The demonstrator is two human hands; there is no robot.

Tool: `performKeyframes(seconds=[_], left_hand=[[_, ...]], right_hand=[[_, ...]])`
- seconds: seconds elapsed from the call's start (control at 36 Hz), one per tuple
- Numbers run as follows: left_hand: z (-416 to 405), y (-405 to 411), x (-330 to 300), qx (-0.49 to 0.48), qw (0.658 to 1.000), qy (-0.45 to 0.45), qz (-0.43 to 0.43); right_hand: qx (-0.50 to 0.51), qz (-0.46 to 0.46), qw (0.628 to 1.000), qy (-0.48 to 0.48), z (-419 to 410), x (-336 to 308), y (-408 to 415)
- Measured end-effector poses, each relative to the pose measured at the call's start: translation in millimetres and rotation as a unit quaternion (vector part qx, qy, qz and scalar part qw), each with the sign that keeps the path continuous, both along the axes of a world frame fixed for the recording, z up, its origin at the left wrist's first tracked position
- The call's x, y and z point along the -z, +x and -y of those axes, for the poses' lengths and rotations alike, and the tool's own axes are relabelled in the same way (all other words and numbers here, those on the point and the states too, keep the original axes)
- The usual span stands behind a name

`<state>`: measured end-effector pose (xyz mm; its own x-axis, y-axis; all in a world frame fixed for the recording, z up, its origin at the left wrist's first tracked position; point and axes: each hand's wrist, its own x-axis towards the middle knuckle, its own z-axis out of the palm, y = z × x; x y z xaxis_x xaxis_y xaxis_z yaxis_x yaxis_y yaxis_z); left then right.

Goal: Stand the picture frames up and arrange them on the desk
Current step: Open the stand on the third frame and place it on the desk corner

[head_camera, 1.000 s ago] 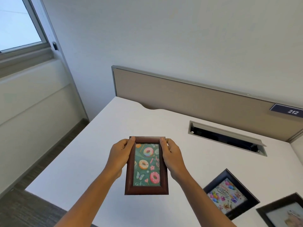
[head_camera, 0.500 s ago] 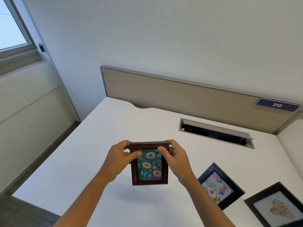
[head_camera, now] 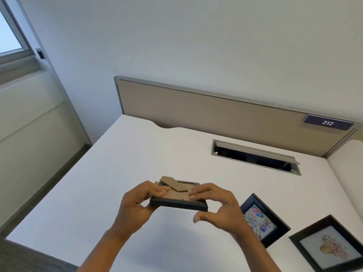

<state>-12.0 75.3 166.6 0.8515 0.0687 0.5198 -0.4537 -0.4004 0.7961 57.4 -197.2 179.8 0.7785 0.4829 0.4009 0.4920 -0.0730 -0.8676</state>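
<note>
Both hands held a dark wooden picture frame [head_camera: 177,195] flat, back side up, over the white desk [head_camera: 121,169].

Plenty of bare desk lay to the left and ahead, running out to the left edge with the grey floor [head_camera: 21,258] past it, while a beige divider panel [head_camera: 206,114] closed off the far edge. A grey cable slot [head_camera: 255,157] sat open to the right near the panel. Two black picture frames, a birthday one [head_camera: 262,220] and one with a pale picture [head_camera: 328,247], lay flat at the right, just beside the right hand [head_camera: 218,208]. The left hand [head_camera: 137,206] was curled around the frame's left end, thumb on the cardboard backing. The right hand's fingers [head_camera: 198,194] pressed the backing near the brown cardboard stand [head_camera: 173,183], its thumb loose below.
</note>
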Motion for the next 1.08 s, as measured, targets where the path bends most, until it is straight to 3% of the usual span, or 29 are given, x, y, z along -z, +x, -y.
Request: performKeyframes(seconds=[0.11, 0.28, 0.42, 0.56, 0.75, 1.08], left_hand=[[0, 0, 2, 0.011, 1.0, 0.004, 0.025], [4, 1, 1, 0.032, 0.999, -0.014, 0.034], [7, 4, 2, 0.037, 0.999, -0.02, 0.032], [7, 7, 4, 0.038, 0.998, -0.034, 0.025], [2, 10, 12, 0.044, 0.998, -0.042, 0.014], [3, 26, 8, 0.042, 0.998, -0.029, -0.022]], right_hand=[[-0.035, -0.065, 0.997, -0.013, 6, 4, -1], [0.036, -0.141, 0.986, -0.087, -2, 18, 7], [0.046, -0.123, 0.98, -0.152, -11, 16, 9], [0.053, -0.23, 0.97, -0.049, -23, 7, 0], [0.064, -0.304, 0.951, -0.002, -30, 5, -8], [0.051, -0.322, 0.941, 0.095, -19, 14, -12]])
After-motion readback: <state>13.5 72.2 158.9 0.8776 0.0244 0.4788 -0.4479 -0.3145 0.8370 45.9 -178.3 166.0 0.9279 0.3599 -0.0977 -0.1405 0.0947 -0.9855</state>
